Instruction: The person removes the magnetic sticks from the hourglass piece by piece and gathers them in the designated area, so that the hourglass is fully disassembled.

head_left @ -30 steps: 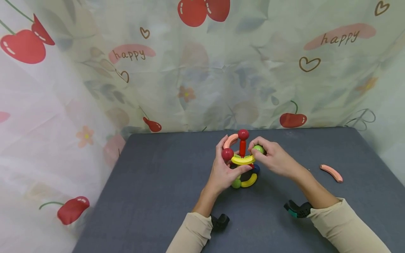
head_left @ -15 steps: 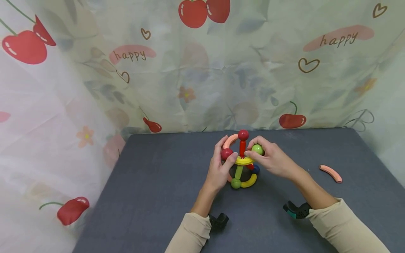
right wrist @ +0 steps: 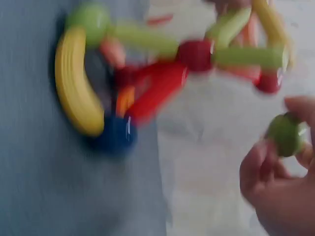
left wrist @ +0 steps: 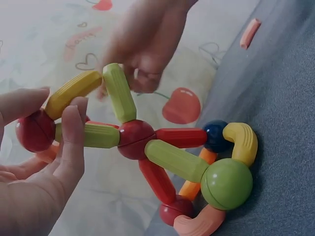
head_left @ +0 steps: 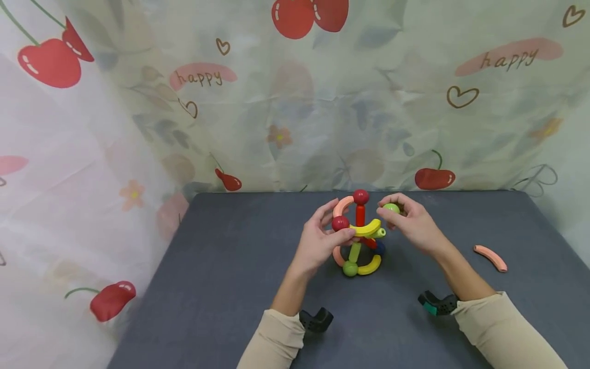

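A frame of coloured sticks and balls, apparently a magnetic building toy, stands on the table. My left hand (head_left: 318, 243) grips its upper left corner, with fingers and thumb about a dark red ball (left wrist: 35, 132) and the end of a yellow curved stick (head_left: 367, 227). Beside that stick, a light green stick (left wrist: 119, 93) juts from the central red ball (left wrist: 137, 140) with its outer end bare. To the right, my right hand (head_left: 412, 225) pinches a light green ball (right wrist: 284, 135), apart from the frame. A red ball (head_left: 361, 197) tops the upright red stick (head_left: 360, 216).
The frame's lower ring has a green ball (left wrist: 226, 184), a blue ball (left wrist: 216, 136) and curved sticks resting on the dark grey table (head_left: 230, 287). A loose salmon curved stick (head_left: 490, 258) lies at the right. A patterned cloth (head_left: 318, 118) hangs behind the table.
My right hand has drawn the light green ball off to the right and slightly up, away from the yellow and light green stick ends. My left thumb has shifted down onto the yellow stick.
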Tool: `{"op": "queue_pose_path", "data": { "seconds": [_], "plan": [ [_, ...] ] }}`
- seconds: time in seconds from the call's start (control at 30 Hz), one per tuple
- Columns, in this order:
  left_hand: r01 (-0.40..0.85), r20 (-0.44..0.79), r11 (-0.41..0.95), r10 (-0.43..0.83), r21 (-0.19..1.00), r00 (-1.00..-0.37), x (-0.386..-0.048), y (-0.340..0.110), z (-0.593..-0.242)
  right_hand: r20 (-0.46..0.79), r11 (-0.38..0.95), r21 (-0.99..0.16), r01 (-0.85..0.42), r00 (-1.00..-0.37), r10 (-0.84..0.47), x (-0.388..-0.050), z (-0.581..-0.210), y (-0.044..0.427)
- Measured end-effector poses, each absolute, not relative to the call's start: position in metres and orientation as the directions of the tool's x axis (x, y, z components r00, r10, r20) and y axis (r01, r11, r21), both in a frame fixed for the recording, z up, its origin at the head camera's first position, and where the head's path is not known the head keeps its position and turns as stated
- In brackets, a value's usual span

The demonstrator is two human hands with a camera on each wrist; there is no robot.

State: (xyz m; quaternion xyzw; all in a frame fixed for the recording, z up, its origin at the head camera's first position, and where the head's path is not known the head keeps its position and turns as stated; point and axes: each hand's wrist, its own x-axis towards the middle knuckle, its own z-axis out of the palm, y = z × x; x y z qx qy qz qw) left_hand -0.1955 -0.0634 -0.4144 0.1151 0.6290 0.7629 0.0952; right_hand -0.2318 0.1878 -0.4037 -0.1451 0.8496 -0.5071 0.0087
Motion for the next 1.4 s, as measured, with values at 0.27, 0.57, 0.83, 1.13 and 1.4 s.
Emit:
{"op": "queue_pose_path", "data": {
  "seconds": [0.27,0.57,0.83,1.13,1.4],
  "plan": [
    [-0.063,0.004,-0.225,0.284,0.972,-0.959,-0.195,-0.064,-0.413,0.135,0.792,-0.597,-0.130,-0.989,-0.061,-0.284,-0.457,0.240],
    [-0.079,0.017,-0.228,0.392,0.970,-0.920,-0.198,-0.073,-0.411,0.192,0.802,-0.575,-0.158,-0.980,-0.055,-0.273,-0.456,0.244],
    [-0.062,0.027,-0.205,0.404,0.977,-0.914,-0.201,-0.080,-0.412,0.193,0.602,-0.717,-0.351,-0.930,-0.312,-0.202,-0.396,0.184],
    [-0.051,0.040,-0.212,0.406,0.976,-0.913,-0.201,-0.078,-0.415,0.497,0.579,-0.588,-0.565,-0.817,-0.294,-0.185,-0.397,0.172],
    [0.011,0.055,-0.114,0.389,0.993,-0.920,-0.200,-0.076,-0.417,0.505,0.711,-0.566,-0.417,-0.857,-0.101,-0.181,-0.407,0.236]
  ]
}}
